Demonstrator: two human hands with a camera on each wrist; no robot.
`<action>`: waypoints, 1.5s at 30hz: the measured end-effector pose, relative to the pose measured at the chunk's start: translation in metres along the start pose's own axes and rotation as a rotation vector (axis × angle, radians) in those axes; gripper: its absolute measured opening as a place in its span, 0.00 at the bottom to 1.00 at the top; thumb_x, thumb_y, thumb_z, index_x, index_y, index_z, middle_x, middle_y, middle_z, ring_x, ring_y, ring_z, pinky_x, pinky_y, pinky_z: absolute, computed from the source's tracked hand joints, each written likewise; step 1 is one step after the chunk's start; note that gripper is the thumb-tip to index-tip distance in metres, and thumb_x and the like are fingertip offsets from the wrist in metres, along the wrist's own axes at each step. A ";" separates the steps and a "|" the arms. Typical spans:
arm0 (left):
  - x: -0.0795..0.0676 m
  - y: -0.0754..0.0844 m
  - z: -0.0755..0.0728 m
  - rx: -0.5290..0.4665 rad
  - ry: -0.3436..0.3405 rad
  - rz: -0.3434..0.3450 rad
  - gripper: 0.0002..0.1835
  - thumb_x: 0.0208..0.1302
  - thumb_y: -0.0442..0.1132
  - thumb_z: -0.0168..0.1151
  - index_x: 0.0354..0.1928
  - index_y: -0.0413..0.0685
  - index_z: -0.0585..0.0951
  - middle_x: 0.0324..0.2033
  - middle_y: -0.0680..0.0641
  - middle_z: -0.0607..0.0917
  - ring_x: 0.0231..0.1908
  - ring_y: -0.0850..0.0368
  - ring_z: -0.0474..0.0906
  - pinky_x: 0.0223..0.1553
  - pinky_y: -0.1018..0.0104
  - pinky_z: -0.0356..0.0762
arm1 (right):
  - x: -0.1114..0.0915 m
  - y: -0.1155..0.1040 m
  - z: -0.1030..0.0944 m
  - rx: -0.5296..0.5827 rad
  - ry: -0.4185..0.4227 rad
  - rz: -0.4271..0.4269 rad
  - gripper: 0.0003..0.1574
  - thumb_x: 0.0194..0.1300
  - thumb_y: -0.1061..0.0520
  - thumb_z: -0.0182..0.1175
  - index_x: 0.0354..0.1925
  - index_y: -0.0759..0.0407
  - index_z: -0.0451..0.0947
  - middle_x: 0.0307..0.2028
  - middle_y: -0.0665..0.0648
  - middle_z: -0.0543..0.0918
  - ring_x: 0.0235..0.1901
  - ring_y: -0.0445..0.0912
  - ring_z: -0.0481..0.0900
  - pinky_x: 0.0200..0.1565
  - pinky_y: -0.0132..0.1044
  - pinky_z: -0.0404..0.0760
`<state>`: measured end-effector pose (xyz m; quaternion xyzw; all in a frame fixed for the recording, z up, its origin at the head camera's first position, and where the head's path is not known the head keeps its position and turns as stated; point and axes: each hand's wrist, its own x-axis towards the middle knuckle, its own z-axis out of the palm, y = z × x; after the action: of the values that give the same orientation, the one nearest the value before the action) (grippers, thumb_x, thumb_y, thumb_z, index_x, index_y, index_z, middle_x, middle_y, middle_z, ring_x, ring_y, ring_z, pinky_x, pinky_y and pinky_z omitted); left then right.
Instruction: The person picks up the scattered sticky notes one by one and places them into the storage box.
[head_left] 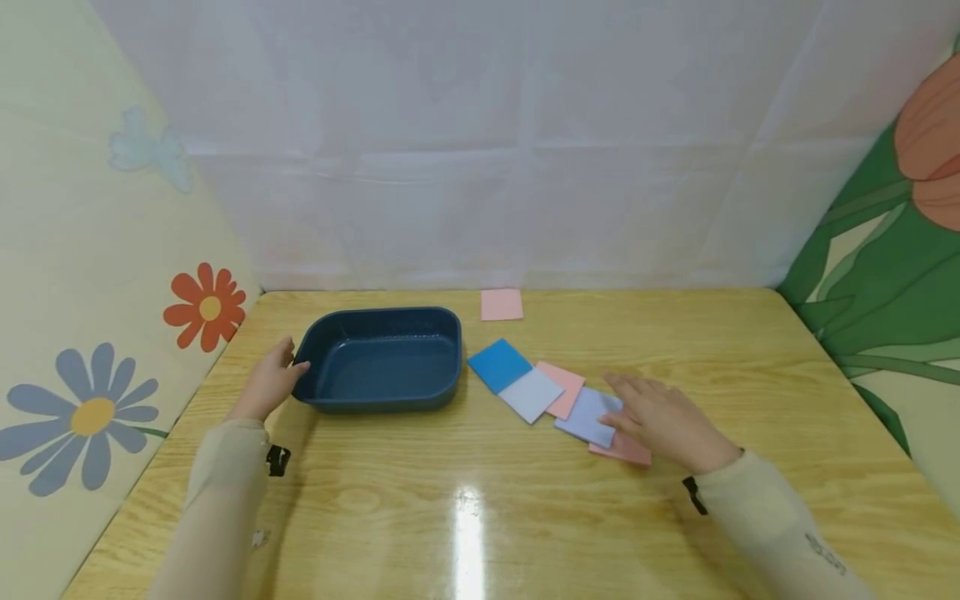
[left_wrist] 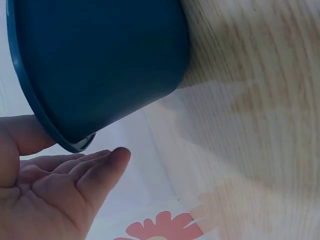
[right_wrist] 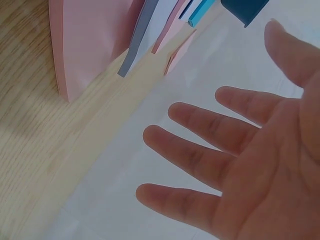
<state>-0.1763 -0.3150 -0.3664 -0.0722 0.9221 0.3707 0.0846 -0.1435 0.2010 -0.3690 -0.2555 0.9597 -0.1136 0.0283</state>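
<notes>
A dark blue rectangular dish [head_left: 375, 402] stands on the left half of the table. At its left end is my left hand [head_left: 270, 379], the thumb over the rim and the other fingers loosely extended outside; in the left wrist view light shows between those fingers [left_wrist: 102, 172] and the dish wall. My right hand [head_left: 671, 421] hovers over a row of square paper pads, its fingers spread and holding nothing. Beneath it lie a pink pad [head_left: 630, 450] and a lavender pad [head_left: 588, 417]. Another pink pad [head_left: 566, 385], a pale lilac pad [head_left: 531, 394] and a blue pad [head_left: 500, 365] continue toward the dish.
One more pink square [head_left: 501, 304] lies at the table's back edge, against the white cloth [head_left: 480, 167]. Flower-printed panels [head_left: 90, 250] flank both sides of the wood-grain table [head_left: 390, 500].
</notes>
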 end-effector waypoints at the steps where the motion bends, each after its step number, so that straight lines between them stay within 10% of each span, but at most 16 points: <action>1: 0.000 -0.001 0.000 -0.013 -0.001 0.007 0.36 0.75 0.35 0.44 0.72 0.25 0.37 0.69 0.21 0.44 0.68 0.26 0.45 0.65 0.36 0.51 | 0.000 0.000 0.000 0.000 0.003 -0.004 0.38 0.69 0.47 0.58 0.65 0.72 0.65 0.57 0.75 0.74 0.55 0.70 0.72 0.49 0.68 0.72; 30: 0.007 -0.001 -0.006 -0.103 -0.023 -0.023 0.28 0.75 0.29 0.41 0.68 0.19 0.49 0.65 0.19 0.55 0.66 0.27 0.54 0.63 0.39 0.60 | -0.005 0.012 0.011 -0.076 -0.025 -0.107 0.31 0.60 0.61 0.67 0.55 0.80 0.70 0.49 0.76 0.78 0.47 0.66 0.78 0.47 0.57 0.79; 45: 0.007 0.001 -0.006 -0.131 -0.029 -0.054 0.27 0.75 0.30 0.40 0.69 0.19 0.49 0.66 0.20 0.55 0.66 0.28 0.55 0.63 0.41 0.61 | -0.003 0.006 0.013 -0.019 -0.208 0.066 0.48 0.52 0.46 0.75 0.56 0.79 0.68 0.50 0.75 0.77 0.50 0.67 0.75 0.47 0.61 0.77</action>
<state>-0.1835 -0.3192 -0.3626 -0.0970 0.8923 0.4287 0.1031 -0.1418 0.2048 -0.3829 -0.2347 0.9604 -0.0765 0.1293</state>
